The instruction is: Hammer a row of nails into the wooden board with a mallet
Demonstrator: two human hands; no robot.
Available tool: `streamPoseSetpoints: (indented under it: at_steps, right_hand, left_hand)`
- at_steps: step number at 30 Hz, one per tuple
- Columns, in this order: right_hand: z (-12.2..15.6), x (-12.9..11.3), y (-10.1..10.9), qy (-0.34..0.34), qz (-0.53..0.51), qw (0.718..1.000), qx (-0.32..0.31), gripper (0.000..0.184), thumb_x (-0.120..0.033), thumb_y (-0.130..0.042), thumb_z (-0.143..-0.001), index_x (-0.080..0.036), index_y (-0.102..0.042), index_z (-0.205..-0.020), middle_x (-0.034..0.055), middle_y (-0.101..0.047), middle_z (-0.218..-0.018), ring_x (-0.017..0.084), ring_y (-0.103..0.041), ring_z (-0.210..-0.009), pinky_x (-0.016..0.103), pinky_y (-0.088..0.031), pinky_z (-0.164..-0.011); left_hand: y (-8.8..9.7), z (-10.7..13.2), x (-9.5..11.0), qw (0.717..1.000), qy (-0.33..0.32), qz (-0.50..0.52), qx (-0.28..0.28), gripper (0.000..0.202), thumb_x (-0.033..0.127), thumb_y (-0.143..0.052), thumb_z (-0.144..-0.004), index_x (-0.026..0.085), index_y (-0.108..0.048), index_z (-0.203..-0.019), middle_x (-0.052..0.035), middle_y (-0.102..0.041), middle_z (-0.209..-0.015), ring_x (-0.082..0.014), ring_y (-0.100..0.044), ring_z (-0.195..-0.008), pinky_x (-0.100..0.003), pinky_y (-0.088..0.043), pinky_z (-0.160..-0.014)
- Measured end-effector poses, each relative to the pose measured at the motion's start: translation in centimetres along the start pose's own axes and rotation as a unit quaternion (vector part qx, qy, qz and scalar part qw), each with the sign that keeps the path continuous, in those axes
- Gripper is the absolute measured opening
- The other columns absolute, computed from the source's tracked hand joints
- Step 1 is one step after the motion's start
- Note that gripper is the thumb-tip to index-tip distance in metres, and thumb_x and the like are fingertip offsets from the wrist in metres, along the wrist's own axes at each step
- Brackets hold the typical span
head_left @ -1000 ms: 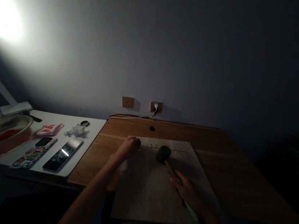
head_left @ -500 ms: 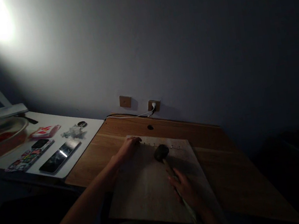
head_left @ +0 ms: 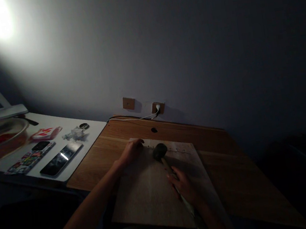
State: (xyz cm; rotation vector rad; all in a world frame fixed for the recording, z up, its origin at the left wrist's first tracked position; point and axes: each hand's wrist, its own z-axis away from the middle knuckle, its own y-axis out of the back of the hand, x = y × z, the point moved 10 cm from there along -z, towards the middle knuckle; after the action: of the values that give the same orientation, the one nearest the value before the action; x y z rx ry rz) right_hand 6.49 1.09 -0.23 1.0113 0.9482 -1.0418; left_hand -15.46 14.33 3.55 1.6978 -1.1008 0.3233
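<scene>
My right hand point(head_left: 182, 185) is wrapped round the handle of a mallet point(head_left: 160, 151). Its dark head hovers over or touches a row of small metal pieces point(head_left: 176, 150), which look like nails, along the far edge of a pale wooden board point(head_left: 149, 197). At the board's far left corner, my left hand point(head_left: 131, 150) lies on the surface with its fingers stretched out beside the row's left end. Dim light blurs the fingertips, and the mallet head hides part of the row.
The board lies on a brown wooden table point(head_left: 244, 189) against the wall. To the left, a white surface point(head_left: 94, 131) carries a phone point(head_left: 61, 159), a patterned phone case point(head_left: 29, 159), a red-and-white packet point(head_left: 45, 134), crumpled plastic point(head_left: 75, 134) and a clear bowl point(head_left: 4, 138). A cable plugs into a wall socket point(head_left: 158, 107).
The mallet and my right hand have moved left and slightly away from me along the row. My left hand stays at the board's corner.
</scene>
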Motion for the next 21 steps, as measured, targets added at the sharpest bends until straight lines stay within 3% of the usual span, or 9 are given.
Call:
streamPoseSetpoints:
  at_steps: [4, 9, 14, 21]
  right_hand:
    - [-2.2, -3.2, -2.2, 0.054, 0.016, 0.998, -0.037, 0.033, -0.053, -0.057, -0.087, -0.022, -0.052, -0.095, -0.0133, -0.045, -0.048, 0.008, -0.039, -0.031, 0.019, -0.027, -0.031]
    - [-4.3, -6.5, -4.3, 0.081, 0.038, 0.994, -0.056, 0.025, -0.048, -0.054, -0.089, -0.024, -0.051, -0.091, -0.0143, -0.042, -0.044, 0.009, -0.037, -0.029, 0.02, -0.027, -0.031]
    - [-5.0, -5.8, -5.4, 0.053, 0.051, 0.995, -0.069, 0.024, -0.047, -0.056, -0.086, -0.024, -0.049, -0.09, -0.0132, -0.044, -0.053, 0.008, -0.042, -0.03, 0.02, -0.028, -0.03]
    - [-5.1, -4.9, -5.5, 0.051, 0.042, 0.996, -0.063, 0.029, -0.05, -0.056, -0.084, -0.024, -0.048, -0.092, -0.0132, -0.045, -0.057, 0.007, -0.042, -0.03, 0.02, -0.029, -0.029]
  left_hand:
    - [-0.2, 0.2, -0.8, 0.999, 0.03, 0.027, 0.001, 0.038, 0.007, -0.059, -0.079, 0.016, -0.065, -0.116, -0.0037, -0.076, -0.086, -0.0156, -0.07, -0.075, -0.025, -0.053, -0.073]
    - [-0.2, 0.2, -1.2, 0.998, 0.04, 0.037, 0.02, 0.045, 0.007, -0.063, -0.078, 0.015, -0.063, -0.123, -0.0056, -0.077, -0.088, -0.0167, -0.07, -0.075, -0.025, -0.052, -0.072]
    - [0.0, 0.2, -1.6, 0.998, 0.036, 0.016, 0.042, 0.054, 0.01, -0.069, -0.076, 0.013, -0.062, -0.129, -0.0057, -0.075, -0.085, -0.0181, -0.068, -0.071, -0.024, -0.05, -0.067]
    - [-0.2, 0.3, -1.9, 0.999, 0.017, 0.018, 0.048, 0.056, 0.007, -0.063, -0.076, 0.013, -0.061, -0.132, -0.0069, -0.076, -0.091, -0.0197, -0.069, -0.079, -0.026, -0.051, -0.071]
